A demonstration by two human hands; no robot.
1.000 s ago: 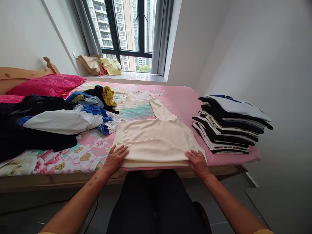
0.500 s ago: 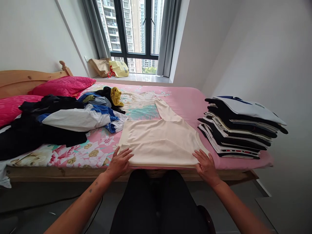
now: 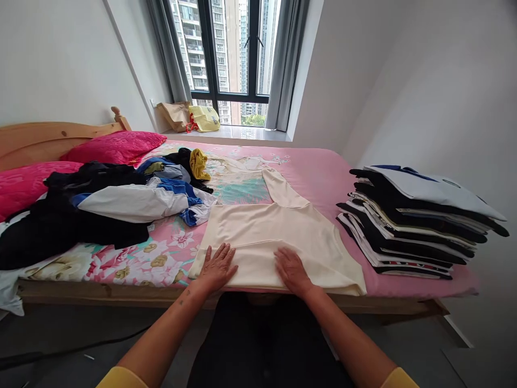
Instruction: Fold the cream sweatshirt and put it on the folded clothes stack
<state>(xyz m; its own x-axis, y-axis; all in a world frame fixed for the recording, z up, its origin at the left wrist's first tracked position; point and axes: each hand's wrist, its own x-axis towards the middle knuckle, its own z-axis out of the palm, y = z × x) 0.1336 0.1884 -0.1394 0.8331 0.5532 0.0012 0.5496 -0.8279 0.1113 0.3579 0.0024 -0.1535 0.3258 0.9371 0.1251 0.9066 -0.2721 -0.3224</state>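
Work judged partly complete. A cream garment [image 3: 262, 226] is spread on the near side of the bed [image 3: 313, 161], its lower edge laid along the bed's front edge. It is placed between a loose pile [image 3: 129, 202] of clothes on the left and a folded stack [image 3: 407, 231] on the right.

Left hand [image 3: 218, 267]: laid palm down on the near left part of the garment, fingers spread, nothing gripped. Right hand [image 3: 291, 268]: likewise laid open near the garment's middle, its fingertips slightly blurred; no cloth is seen to be pinched.

Done: many garments are already flattened and stacked, a pale one with blue trim uppermost. On the cream garment, a shallow crease is shown across the front, just beyond the hands.

Left: one sleeve [image 3: 285, 188] is extended toward the window and is not yet folded in; the near right corner is left flared. Whether a second sleeve is tucked underneath cannot be told. The loose pile is judged to be unsorted.
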